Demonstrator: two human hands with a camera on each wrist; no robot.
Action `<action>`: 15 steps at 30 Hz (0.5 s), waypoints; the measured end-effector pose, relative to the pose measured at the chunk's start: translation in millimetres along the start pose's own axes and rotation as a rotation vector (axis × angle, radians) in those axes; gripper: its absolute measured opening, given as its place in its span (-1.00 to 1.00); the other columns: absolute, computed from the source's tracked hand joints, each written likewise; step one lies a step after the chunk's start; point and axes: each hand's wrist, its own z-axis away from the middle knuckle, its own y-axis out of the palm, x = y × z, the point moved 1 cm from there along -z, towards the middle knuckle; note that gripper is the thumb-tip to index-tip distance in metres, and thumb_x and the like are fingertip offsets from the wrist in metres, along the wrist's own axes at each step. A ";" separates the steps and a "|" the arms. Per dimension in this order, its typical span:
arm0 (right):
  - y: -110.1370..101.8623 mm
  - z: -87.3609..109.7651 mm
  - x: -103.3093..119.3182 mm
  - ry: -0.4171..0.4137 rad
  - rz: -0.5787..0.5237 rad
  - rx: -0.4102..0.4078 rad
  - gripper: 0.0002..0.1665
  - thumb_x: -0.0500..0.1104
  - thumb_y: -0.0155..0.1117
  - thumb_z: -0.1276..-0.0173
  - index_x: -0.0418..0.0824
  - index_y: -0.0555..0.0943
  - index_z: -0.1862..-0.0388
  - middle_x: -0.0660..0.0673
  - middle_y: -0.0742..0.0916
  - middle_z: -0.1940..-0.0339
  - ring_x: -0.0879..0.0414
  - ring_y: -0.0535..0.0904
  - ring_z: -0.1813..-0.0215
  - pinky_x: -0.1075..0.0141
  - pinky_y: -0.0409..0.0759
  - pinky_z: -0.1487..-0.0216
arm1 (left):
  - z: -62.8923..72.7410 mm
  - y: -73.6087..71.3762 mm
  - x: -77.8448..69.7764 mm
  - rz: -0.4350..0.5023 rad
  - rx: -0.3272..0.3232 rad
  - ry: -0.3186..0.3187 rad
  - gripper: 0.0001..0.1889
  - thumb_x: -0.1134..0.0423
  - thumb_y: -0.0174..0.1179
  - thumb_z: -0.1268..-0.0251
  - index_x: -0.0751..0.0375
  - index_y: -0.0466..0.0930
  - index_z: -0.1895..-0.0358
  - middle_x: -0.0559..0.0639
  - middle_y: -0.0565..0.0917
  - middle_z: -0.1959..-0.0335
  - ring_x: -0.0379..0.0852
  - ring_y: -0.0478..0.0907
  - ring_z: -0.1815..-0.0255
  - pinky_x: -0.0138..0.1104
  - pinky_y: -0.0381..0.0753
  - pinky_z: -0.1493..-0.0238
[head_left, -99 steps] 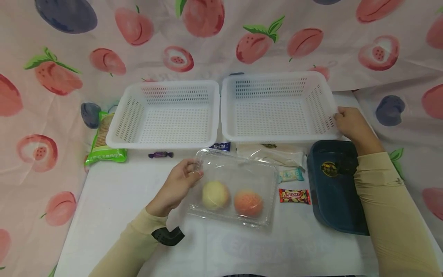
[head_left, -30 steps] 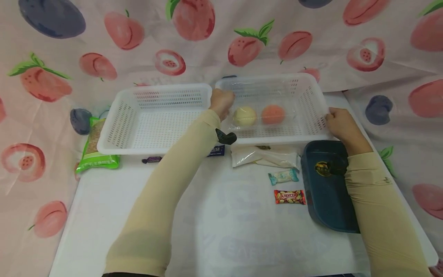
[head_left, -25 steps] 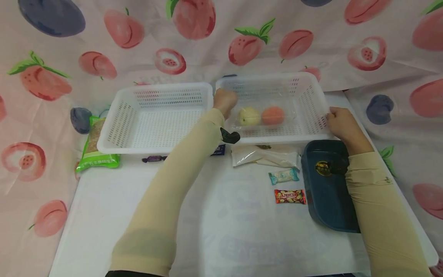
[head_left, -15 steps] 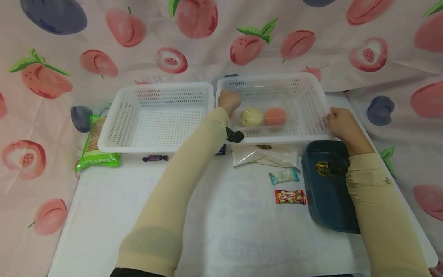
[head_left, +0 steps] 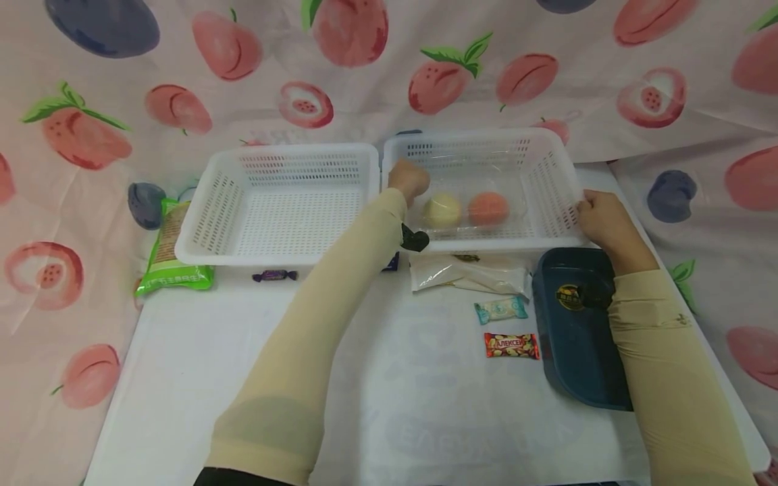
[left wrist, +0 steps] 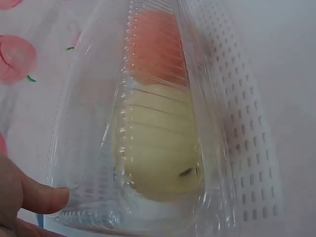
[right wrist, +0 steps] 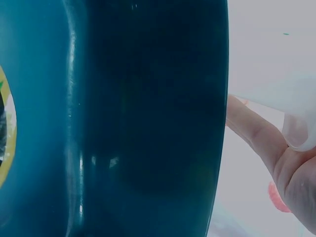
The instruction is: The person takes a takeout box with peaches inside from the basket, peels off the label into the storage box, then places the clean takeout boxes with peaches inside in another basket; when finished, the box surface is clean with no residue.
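My left hand [head_left: 408, 181] pinches the left edge of a clear plastic clamshell container [head_left: 468, 165], which lies inside the right white basket [head_left: 556, 185]. Through its plastic show a pale yellow round fruit [head_left: 442, 210] and an orange-pink round one [head_left: 489, 208]. In the left wrist view the thumb [left wrist: 47, 198] presses on the container's [left wrist: 86, 138] rim, and the yellow fruit has a dark mark near one end. On the basket's right side, my right hand [head_left: 602, 216] grips the rim. The right wrist view shows its fingers [right wrist: 256, 131] at the white rim, partly behind a blue-green surface.
Left stands a second white basket [head_left: 185, 250], with a green packet [head_left: 176, 277] beside it. In front lie a purple candy [head_left: 275, 275], a white packet [head_left: 468, 273], a teal-ended bar [head_left: 501, 310] and a red bar [head_left: 512, 345]. A dark blue tub [head_left: 583, 351] stands under the right forearm.
My left hand has carried the clear container from the front of the table up into the right basket. Lately it has shifted only slightly. The right hand stays on the basket rim.
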 end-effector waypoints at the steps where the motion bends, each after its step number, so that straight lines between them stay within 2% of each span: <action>1: 0.1 -0.1 -0.1 0.002 -0.001 0.002 -0.37 -0.14 -0.37 -0.73 -0.49 0.24 -0.57 -0.55 0.55 -0.21 -0.31 0.51 -0.06 0.08 0.50 0.16 | -0.2 0.4 0.5 -0.025 -0.001 0.011 -0.75 0.49 -0.09 -0.48 0.29 0.49 -0.08 0.12 0.58 -0.05 -0.19 0.23 0.55 -0.39 0.29 0.59; 3: 0.3 -0.3 0.0 0.005 -0.004 0.008 -0.37 -0.13 -0.37 -0.74 -0.49 0.23 -0.58 -0.55 0.55 -0.21 -0.32 0.51 -0.07 0.08 0.51 0.14 | -0.4 1.0 1.5 -0.113 0.004 0.053 -0.86 0.49 -0.09 -0.46 0.26 0.47 0.20 0.08 0.55 0.15 -0.21 0.20 0.59 -0.41 0.27 0.62; 5: 0.2 -0.6 0.0 0.002 -0.003 0.010 -0.37 -0.14 -0.37 -0.73 -0.49 0.23 -0.58 -0.55 0.55 -0.21 -0.32 0.51 -0.07 0.08 0.52 0.16 | 0.2 1.6 2.4 -0.213 0.005 0.115 -0.77 0.48 -0.06 -0.43 0.18 0.35 0.45 0.00 0.46 0.38 -0.23 0.17 0.64 -0.43 0.24 0.65; 7: -0.1 -0.6 0.2 -0.001 0.005 0.004 -0.38 -0.14 -0.36 -0.73 -0.49 0.28 -0.55 -0.54 0.55 -0.18 -0.31 0.52 -0.05 0.12 0.51 0.20 | 1.2 1.6 2.9 -0.299 0.000 0.183 -0.66 0.48 -0.03 -0.40 0.11 0.23 0.57 -0.08 0.32 0.54 -0.24 0.12 0.67 -0.44 0.21 0.66; 10: -0.4 -0.7 0.1 0.003 0.017 -0.001 -0.39 -0.15 -0.36 -0.73 -0.50 0.29 -0.53 -0.54 0.56 -0.17 -0.30 0.52 -0.03 0.12 0.51 0.22 | 2.9 0.9 2.7 -0.363 -0.006 0.248 -0.60 0.49 0.00 -0.37 0.08 0.17 0.63 -0.12 0.20 0.65 -0.24 0.10 0.68 -0.44 0.20 0.66; 15: 0.4 -0.2 -0.1 0.018 -0.001 0.014 -0.36 -0.14 -0.38 -0.74 -0.48 0.18 -0.60 -0.56 0.53 -0.23 -0.34 0.51 -0.10 -0.06 0.55 0.04 | 6.1 -1.6 1.7 -0.403 0.007 0.244 -0.60 0.49 -0.03 -0.39 0.07 0.16 0.62 -0.12 0.17 0.64 -0.24 0.08 0.68 -0.43 0.18 0.65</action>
